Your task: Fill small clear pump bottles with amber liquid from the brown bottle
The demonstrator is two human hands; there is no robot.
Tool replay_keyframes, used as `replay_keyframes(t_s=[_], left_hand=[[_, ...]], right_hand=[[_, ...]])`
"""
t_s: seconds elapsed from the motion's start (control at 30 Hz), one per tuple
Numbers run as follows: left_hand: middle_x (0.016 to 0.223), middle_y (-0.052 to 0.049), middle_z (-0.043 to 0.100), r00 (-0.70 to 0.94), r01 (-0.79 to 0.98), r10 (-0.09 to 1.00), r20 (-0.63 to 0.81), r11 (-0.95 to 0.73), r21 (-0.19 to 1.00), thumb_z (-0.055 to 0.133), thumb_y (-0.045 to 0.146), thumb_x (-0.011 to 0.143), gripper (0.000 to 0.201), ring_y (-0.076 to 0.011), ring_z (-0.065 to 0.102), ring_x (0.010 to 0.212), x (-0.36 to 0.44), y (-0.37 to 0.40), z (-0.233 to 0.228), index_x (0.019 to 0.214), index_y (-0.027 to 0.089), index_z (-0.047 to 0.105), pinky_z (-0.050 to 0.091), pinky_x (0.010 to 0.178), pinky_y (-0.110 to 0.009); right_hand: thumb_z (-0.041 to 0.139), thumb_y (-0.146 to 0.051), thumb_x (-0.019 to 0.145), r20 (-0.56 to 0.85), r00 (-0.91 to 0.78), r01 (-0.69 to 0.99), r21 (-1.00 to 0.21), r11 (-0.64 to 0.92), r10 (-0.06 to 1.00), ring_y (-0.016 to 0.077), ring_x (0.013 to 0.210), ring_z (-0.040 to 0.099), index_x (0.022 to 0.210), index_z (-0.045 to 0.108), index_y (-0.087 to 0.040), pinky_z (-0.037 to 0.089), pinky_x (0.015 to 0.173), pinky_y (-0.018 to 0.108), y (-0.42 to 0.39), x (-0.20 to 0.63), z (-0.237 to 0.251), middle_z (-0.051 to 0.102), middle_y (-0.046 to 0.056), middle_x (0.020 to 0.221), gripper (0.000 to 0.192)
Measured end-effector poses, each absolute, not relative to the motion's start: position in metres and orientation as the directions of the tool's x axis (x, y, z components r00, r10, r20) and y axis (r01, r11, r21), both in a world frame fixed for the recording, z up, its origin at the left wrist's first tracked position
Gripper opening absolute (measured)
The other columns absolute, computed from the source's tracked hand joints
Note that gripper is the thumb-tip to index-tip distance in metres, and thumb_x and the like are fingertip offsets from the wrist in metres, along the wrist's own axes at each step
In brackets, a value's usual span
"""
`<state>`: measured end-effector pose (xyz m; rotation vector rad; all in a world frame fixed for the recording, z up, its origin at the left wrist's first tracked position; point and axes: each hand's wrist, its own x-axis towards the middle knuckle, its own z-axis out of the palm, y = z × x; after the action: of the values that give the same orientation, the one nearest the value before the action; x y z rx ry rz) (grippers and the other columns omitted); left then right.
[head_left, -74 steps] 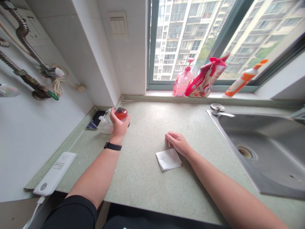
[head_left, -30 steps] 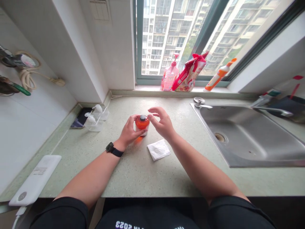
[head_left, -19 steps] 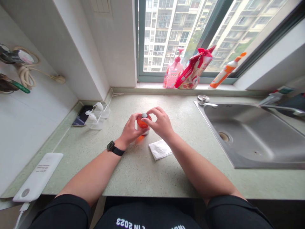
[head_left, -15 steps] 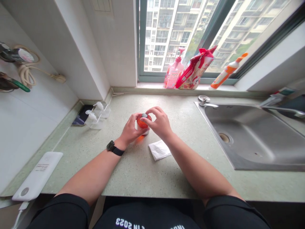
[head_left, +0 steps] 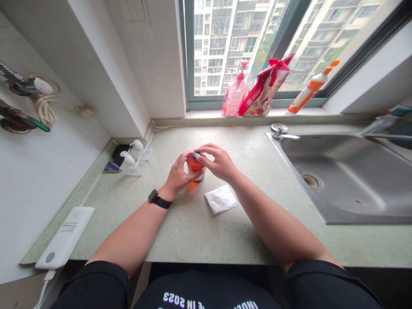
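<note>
An orange-red bottle [head_left: 194, 165] with a dark cap [head_left: 196, 155] stands upright on the counter in the middle of the head view. My left hand [head_left: 180, 173] wraps round the bottle's side. With thumb and fingers closed on the cap, my right hand [head_left: 220, 162] comes in from the right. The bottle's label is mostly covered by my fingers. Just in front of it, by my right forearm, lies a folded white tissue [head_left: 221, 199].
Two clear pump bottles [head_left: 131, 161] stand near a dark phone [head_left: 116, 159] at the left. A white power bank [head_left: 66, 237] lies front left. Right is a steel sink [head_left: 350, 184]. On the sill are a pink pump bottle [head_left: 234, 96], red bag [head_left: 266, 88] and orange-white bottle [head_left: 309, 91].
The camera view has shifted slightly, so the scene sits a little further right. My right fingers have turned slightly at the cap. Both hands stay on the bottle.
</note>
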<state>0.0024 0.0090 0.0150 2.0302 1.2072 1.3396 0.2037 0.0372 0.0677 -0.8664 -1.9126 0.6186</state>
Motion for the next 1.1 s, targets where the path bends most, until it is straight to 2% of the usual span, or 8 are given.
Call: replay_keyframes(t_s=[0.1, 0.2, 0.33, 0.47, 0.63, 0.87, 1.1], left_hand=[[0.14, -0.012, 0.068, 0.182, 0.423, 0.831, 0.526, -0.549, 0.721, 0.088, 0.046, 0.085, 0.067, -0.0319, 0.069, 0.127, 0.001, 0.008, 0.016, 0.141, 0.025, 0.056, 0.054, 0.113, -0.05], [0.141, -0.013, 0.068, 0.187, 0.419, 0.828, 0.529, -0.554, 0.719, 0.088, 0.049, 0.085, 0.069, -0.0329, 0.068, 0.128, 0.001, 0.008, 0.017, 0.14, 0.024, 0.056, 0.053, 0.114, -0.051], [0.141, -0.013, 0.067, 0.187, 0.421, 0.832, 0.522, -0.548, 0.723, 0.088, 0.051, 0.085, 0.07, -0.0334, 0.068, 0.128, 0.0, 0.008, 0.016, 0.141, 0.025, 0.055, 0.053, 0.114, -0.052], [0.14, -0.013, 0.068, 0.18, 0.422, 0.835, 0.52, -0.543, 0.726, 0.087, 0.053, 0.086, 0.07, -0.0327, 0.069, 0.127, 0.001, 0.01, 0.015, 0.142, 0.025, 0.055, 0.055, 0.112, -0.051], [0.137, -0.013, 0.069, 0.185, 0.409, 0.835, 0.519, -0.545, 0.731, 0.085, 0.054, 0.088, 0.071, -0.0319, 0.07, 0.125, 0.002, 0.01, 0.015, 0.144, 0.024, 0.054, 0.056, 0.111, -0.051], [0.143, -0.014, 0.066, 0.201, 0.419, 0.827, 0.526, -0.558, 0.717, 0.085, 0.052, 0.088, 0.07, -0.0335, 0.066, 0.131, 0.0, 0.01, 0.013, 0.144, 0.024, 0.054, 0.052, 0.115, -0.053], [0.144, -0.015, 0.066, 0.205, 0.419, 0.821, 0.533, -0.566, 0.71, 0.085, 0.052, 0.088, 0.071, -0.0335, 0.066, 0.131, -0.001, 0.011, 0.012, 0.144, 0.024, 0.053, 0.052, 0.116, -0.053]], right_hand=[[0.074, -0.036, 0.094, 0.484, -0.33, 0.338, -0.741, 0.58, 0.81, 0.0246, 0.114, 0.074, 0.122, 0.075, -0.029, 0.059, 0.1, 0.046, 0.044, 0.215, 0.072, 0.077, 0.007, 0.121, 0.028], [0.071, -0.04, 0.096, 0.483, -0.274, 0.367, -0.747, 0.554, 0.832, 0.0252, 0.111, 0.073, 0.107, 0.074, -0.027, 0.061, 0.096, 0.047, 0.047, 0.224, 0.077, 0.077, 0.007, 0.114, 0.018], [0.066, -0.044, 0.101, 0.498, -0.316, 0.376, -0.716, 0.588, 0.808, 0.0253, 0.113, 0.07, 0.097, 0.073, -0.026, 0.061, 0.098, 0.047, 0.043, 0.222, 0.081, 0.074, 0.007, 0.112, 0.019], [0.067, -0.038, 0.1, 0.56, -0.356, 0.382, -0.643, 0.664, 0.748, 0.0261, 0.119, 0.067, 0.106, 0.075, -0.027, 0.058, 0.105, 0.049, 0.035, 0.206, 0.077, 0.071, 0.009, 0.119, 0.014], [0.069, -0.032, 0.099, 0.608, -0.383, 0.358, -0.596, 0.718, 0.696, 0.0271, 0.118, 0.067, 0.113, 0.075, -0.026, 0.056, 0.108, 0.05, 0.031, 0.193, 0.071, 0.07, 0.01, 0.119, 0.016], [0.074, -0.026, 0.093, 0.585, -0.353, 0.38, -0.623, 0.683, 0.73, 0.0263, 0.118, 0.069, 0.123, 0.073, -0.03, 0.059, 0.103, 0.049, 0.04, 0.219, 0.084, 0.072, 0.007, 0.123, 0.03], [0.073, -0.032, 0.095, 0.568, -0.357, 0.409, -0.619, 0.67, 0.742, 0.0264, 0.115, 0.071, 0.104, 0.076, -0.028, 0.059, 0.103, 0.049, 0.041, 0.227, 0.09, 0.074, 0.007, 0.116, 0.01]])
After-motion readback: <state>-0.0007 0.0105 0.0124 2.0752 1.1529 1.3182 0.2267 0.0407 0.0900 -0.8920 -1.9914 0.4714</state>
